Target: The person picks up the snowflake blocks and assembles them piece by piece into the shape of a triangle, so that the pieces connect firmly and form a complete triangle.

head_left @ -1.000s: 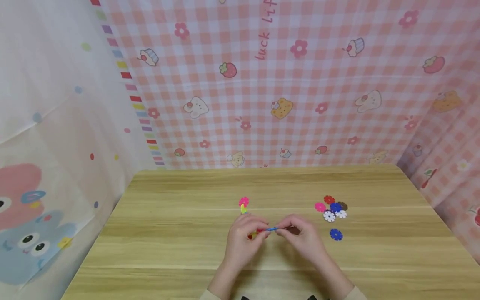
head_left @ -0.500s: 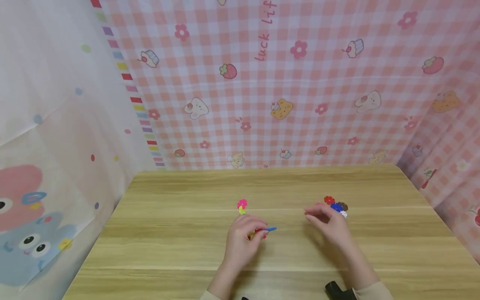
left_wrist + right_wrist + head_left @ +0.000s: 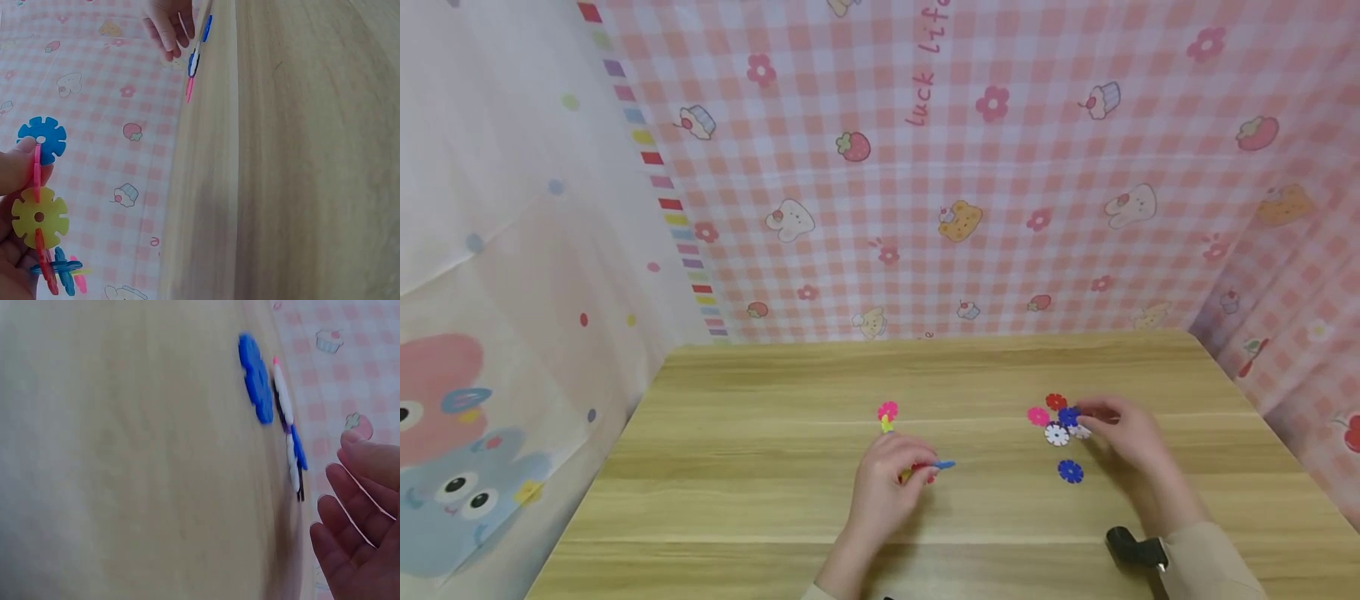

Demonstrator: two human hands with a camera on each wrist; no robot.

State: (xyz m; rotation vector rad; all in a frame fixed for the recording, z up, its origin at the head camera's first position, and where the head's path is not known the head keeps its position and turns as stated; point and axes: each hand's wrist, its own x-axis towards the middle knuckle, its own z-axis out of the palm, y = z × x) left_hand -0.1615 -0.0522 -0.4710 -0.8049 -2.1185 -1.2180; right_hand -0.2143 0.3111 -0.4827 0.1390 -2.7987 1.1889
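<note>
My left hand (image 3: 886,483) pinches a chain of slotted plastic snowflake discs. In the left wrist view its thumb is on a light blue disc (image 3: 55,136); below come a pink disc (image 3: 37,178), a yellow disc (image 3: 53,209), a red disc (image 3: 45,265) and more at the bottom. A pink disc (image 3: 887,410) shows beyond the hand in the head view. My right hand (image 3: 1123,433) reaches over the loose discs at the right, fingers loosely bent and nothing between them, fingertips near a dark blue disc (image 3: 1067,417). It partly covers a white disc (image 3: 1082,432).
Beside the right hand lie a red disc (image 3: 1056,402), a pink disc (image 3: 1038,416) and a black-and-white disc (image 3: 1057,435). A separate blue disc (image 3: 1071,472) lies nearer on the wooden table (image 3: 737,500). Behind the table hangs a pink checked cloth (image 3: 820,183).
My right hand has let go of the light blue disc and moved right to the loose discs. The left hand stays nearly in place, holding the chain.
</note>
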